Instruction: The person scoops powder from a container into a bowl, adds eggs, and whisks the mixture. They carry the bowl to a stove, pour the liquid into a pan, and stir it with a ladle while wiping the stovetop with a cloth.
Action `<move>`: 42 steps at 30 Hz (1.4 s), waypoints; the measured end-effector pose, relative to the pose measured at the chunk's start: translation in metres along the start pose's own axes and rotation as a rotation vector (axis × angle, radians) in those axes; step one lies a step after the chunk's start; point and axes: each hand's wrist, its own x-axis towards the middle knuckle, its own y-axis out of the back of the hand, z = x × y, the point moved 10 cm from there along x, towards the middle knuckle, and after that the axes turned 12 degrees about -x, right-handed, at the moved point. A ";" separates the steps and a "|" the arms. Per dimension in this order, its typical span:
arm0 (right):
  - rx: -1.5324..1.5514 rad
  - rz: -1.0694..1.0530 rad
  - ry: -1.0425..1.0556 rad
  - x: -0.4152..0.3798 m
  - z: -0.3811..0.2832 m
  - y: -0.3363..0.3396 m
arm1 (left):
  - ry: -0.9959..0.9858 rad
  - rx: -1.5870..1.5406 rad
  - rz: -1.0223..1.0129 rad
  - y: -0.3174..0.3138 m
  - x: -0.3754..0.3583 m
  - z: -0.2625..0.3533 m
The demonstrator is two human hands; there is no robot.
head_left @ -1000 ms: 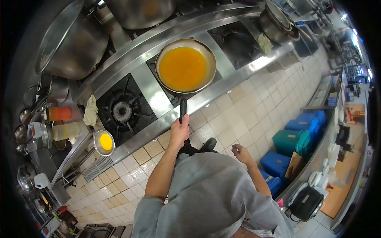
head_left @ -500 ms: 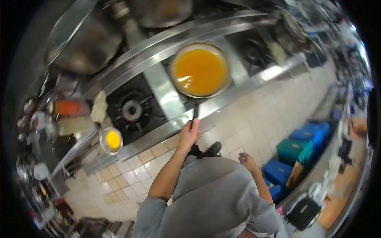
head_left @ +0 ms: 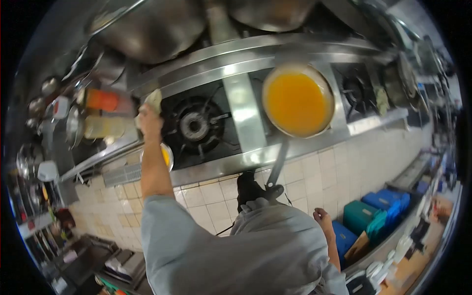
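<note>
Appearing to touch a pale cloth in the head view, the left hand is at the far-left corner of the stove; blur, cannot tell whether its fingers are closed on the cloth. Pan with orange liquid sits on the stove, right of the bare burner, handle toward the near side. Right hand: near right, beside the body, fingers loosely curled; contents cannot be told. Bowl with yellow contents: partly behind the left forearm.
</note>
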 end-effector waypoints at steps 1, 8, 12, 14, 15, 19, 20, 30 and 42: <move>0.021 -0.018 -0.014 -0.002 -0.011 0.006 | 0.037 0.046 -0.094 -0.001 0.010 0.002; 0.030 0.026 -0.067 0.006 -0.003 -0.001 | -0.239 -0.532 0.031 0.078 -0.002 0.151; -0.014 0.052 -0.048 -0.005 -0.023 0.002 | -0.544 -0.566 -0.039 0.039 -0.022 0.274; -0.008 0.036 -0.086 -0.009 -0.026 0.005 | -0.697 -0.421 -0.083 -0.022 -0.032 0.318; -0.016 0.030 -0.100 -0.011 -0.029 0.006 | -0.696 -0.421 -0.101 -0.037 -0.046 0.329; 0.000 0.080 -0.052 -0.012 -0.007 -0.006 | -0.724 -0.242 -0.099 -0.056 -0.109 0.357; 0.000 0.078 -0.058 -0.012 -0.001 -0.009 | -0.788 -0.204 -0.147 -0.055 -0.134 0.358; 0.018 0.064 -0.001 0.011 -0.025 -0.005 | -0.963 -0.321 -0.345 -0.042 -0.340 0.293; 0.165 -0.048 -0.125 -0.011 0.011 -0.021 | -0.878 -0.567 -0.399 -0.023 -0.315 0.271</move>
